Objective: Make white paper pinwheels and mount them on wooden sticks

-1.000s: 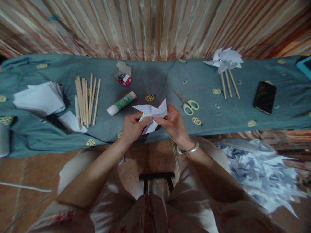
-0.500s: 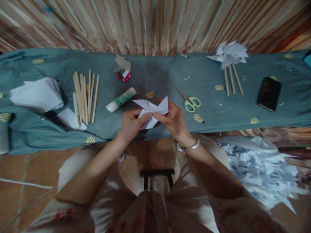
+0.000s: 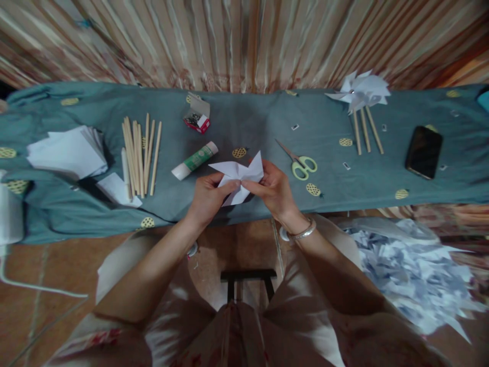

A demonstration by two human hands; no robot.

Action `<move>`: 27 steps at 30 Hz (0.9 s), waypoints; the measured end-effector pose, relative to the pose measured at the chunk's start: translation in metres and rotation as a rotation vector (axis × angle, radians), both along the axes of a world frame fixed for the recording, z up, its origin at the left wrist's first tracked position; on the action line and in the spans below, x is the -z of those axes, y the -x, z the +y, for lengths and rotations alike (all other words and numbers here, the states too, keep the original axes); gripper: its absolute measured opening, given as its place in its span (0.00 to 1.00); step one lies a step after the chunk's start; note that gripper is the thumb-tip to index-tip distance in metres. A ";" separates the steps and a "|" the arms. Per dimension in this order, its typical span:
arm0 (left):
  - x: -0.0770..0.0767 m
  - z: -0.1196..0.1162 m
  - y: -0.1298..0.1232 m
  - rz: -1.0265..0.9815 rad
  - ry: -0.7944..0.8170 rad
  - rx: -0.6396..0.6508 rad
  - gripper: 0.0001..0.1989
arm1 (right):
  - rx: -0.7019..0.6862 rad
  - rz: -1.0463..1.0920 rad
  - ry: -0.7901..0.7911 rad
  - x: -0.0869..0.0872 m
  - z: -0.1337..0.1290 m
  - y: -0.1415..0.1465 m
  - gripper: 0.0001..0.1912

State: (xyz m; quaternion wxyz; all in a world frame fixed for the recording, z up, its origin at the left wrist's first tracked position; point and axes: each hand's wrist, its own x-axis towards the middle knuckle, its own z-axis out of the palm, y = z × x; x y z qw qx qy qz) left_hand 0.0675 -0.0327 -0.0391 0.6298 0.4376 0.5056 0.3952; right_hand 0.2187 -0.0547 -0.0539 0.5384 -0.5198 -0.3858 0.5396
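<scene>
A white paper pinwheel (image 3: pixel 244 171) with pointed, folded blades is held between both hands over the front part of the cloth. My left hand (image 3: pixel 208 199) grips its left side, thumb on top near the centre. From the other side, my right hand (image 3: pixel 277 191) pinches it, thumb pressed at the middle and fingers behind the right blade. Both thumb tips almost meet there and cover the centre. Left of the hands lies a glue stick (image 3: pixel 195 160) with a green label. Scissors (image 3: pixel 300 162) with light green handles rest to the right.
On the left are a paper stack (image 3: pixel 69 153) and several wooden sticks (image 3: pixel 139 158). An open red box (image 3: pixel 197 120) of small metal pieces stands behind the glue stick. Finished pinwheels (image 3: pixel 361 92) and a phone (image 3: pixel 424 152) lie right. Below right is a bag of paper pieces (image 3: pixel 408 270).
The view has shifted slightly, so the table items appear a little lower and further right. Both hands keep their hold on the pinwheel, with barely any change in grip.
</scene>
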 end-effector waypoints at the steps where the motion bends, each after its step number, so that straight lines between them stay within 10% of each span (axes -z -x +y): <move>1: 0.000 0.000 0.000 -0.022 0.018 -0.005 0.09 | -0.009 0.028 -0.002 -0.001 0.000 0.001 0.27; 27: 0.004 0.006 0.008 -0.245 0.132 -0.074 0.12 | -0.101 0.180 0.057 -0.007 0.004 0.010 0.28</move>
